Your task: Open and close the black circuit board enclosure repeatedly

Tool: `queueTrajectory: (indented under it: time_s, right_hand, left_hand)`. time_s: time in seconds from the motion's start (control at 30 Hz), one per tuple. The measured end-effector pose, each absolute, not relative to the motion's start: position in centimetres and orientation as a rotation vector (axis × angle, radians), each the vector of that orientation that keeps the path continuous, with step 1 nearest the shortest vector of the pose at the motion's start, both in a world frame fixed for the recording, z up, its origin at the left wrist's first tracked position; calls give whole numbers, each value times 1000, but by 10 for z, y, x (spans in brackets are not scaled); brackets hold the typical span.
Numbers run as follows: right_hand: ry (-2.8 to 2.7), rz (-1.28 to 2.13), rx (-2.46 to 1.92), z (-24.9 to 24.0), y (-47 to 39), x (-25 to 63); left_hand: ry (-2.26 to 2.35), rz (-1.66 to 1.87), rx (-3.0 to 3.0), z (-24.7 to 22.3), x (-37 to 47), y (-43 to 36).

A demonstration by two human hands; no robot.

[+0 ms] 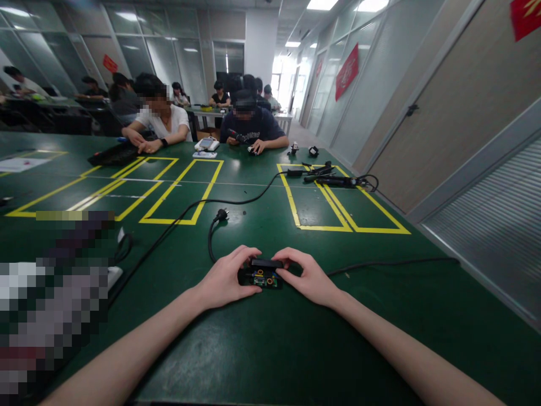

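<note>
In front of me on the green table is an opened black power adapter, with a circuit board [265, 278] showing two copper coils. Along its far side stands a black cover piece [267, 263], tilted up from the board. My left hand [230, 274] closes round the left end of the adapter, thumb at the near edge and fingers at the far edge. The thumb and fingers of my right hand [307, 274] pinch the right end of the cover piece. A black cord with a plug [221, 214] lies beyond my left hand; another cord [393, 263] runs off to the right.
Yellow tape rectangles [190, 221] mark the table [253, 361]. A long black cable [230, 201] crosses it toward black tools [333, 179] at the far right. Two people work at the far edge, near a white device [207, 144]. A blurred-out area covers the left.
</note>
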State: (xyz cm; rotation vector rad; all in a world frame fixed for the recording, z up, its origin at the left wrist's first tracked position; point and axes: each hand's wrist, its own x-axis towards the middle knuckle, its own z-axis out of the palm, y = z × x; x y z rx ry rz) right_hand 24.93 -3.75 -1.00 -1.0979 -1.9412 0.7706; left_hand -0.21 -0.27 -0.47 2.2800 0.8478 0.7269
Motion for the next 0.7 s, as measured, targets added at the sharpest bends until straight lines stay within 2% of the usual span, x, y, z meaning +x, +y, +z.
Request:
queueTrajectory:
  time_s: [0.43,0.7]
  right_hand:
    - [-2150,743,-945,-5,-40,256]
    - [-2282,338,-983,-11,-40,253]
  left_hand:
    - [836,683,2401,-1,-3,-1]
    - [787,743,2510,-5,-1,-2]
